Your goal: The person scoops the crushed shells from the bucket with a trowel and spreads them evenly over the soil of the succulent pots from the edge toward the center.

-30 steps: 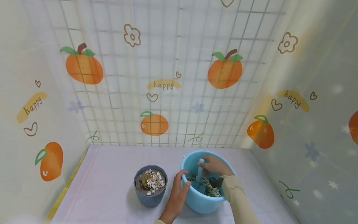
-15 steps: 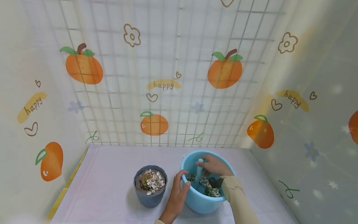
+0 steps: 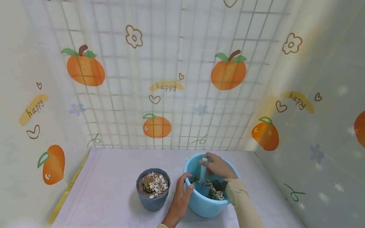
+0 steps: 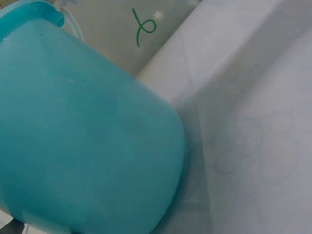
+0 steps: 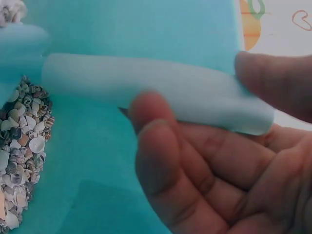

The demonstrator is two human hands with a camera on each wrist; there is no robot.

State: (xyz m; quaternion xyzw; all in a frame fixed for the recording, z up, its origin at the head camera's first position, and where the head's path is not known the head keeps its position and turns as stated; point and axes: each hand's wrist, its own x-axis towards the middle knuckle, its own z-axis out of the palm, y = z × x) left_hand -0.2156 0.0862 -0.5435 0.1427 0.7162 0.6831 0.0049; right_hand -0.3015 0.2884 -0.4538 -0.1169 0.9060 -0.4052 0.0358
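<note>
In the head view, my right hand (image 3: pixel 218 166) is inside a light blue bucket (image 3: pixel 209 207), gripping the pale handle of a small blue shovel (image 3: pixel 203 171). The right wrist view shows the thumb and curled fingers (image 5: pixel 158 161) around that handle (image 5: pixel 146 83). The shovel's blade is down among small shells (image 5: pixel 24 156) at the bucket's bottom, and part of it is hidden. My left hand (image 3: pixel 179 199) holds the bucket's left rim, thumb toward the front. Only the bucket's outer wall (image 4: pixel 92 122) shows in the left wrist view, with no fingers visible.
A grey faceted pot (image 3: pixel 153 203) stands left of the bucket, close to my left forearm, with a succulent (image 3: pixel 149 184) and white shell pieces (image 3: pixel 159 185) on its soil. A pale cloth (image 3: pixel 108 183) covers the table. Printed curtains (image 3: pixel 182 120) enclose the back and sides.
My right hand has risen slightly inside the bucket, bringing the shovel up a little with it. The left hand, bucket and pot stay in place.
</note>
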